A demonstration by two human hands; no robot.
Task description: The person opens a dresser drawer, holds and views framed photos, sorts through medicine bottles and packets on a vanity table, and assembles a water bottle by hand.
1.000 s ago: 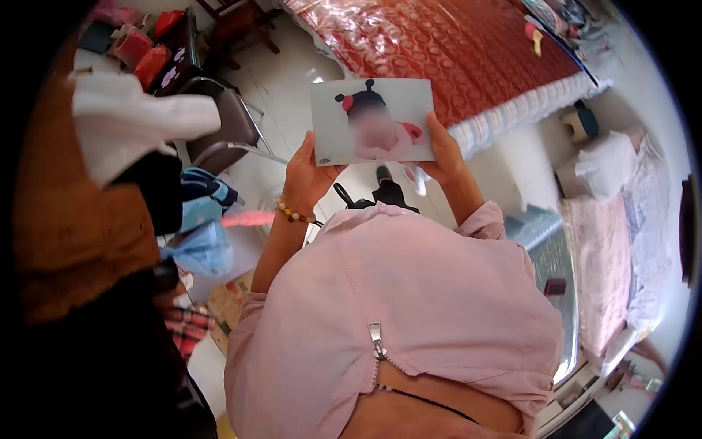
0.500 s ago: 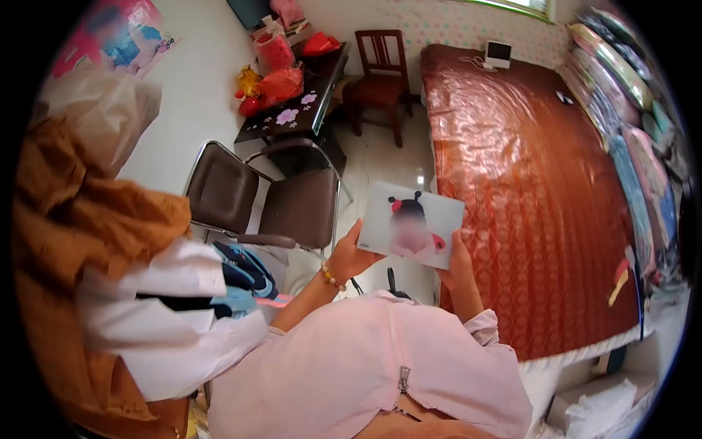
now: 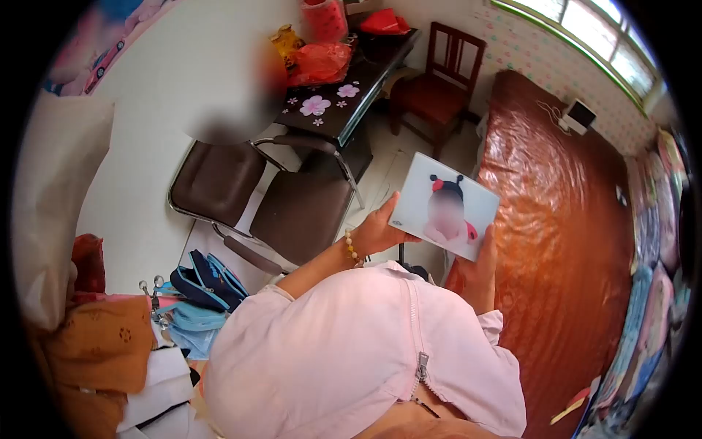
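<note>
the photo [image 3: 457, 197] is held by the left hand [image 3: 380, 228] at its lower left corner and the right hand [image 3: 481, 267] at its right edge, before the left edge of the bed [image 3: 556, 293]. its long axis slopes down rightward; its top points up, slightly right. its middle is blurred, the corner mark [image 3: 396, 223] unreadable, its back hidden.

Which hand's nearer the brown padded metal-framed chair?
Left. The left hand appears beside the chair; the right hand, gripping the rectangular white-background photo at its opposite edge, is farther off.
</note>
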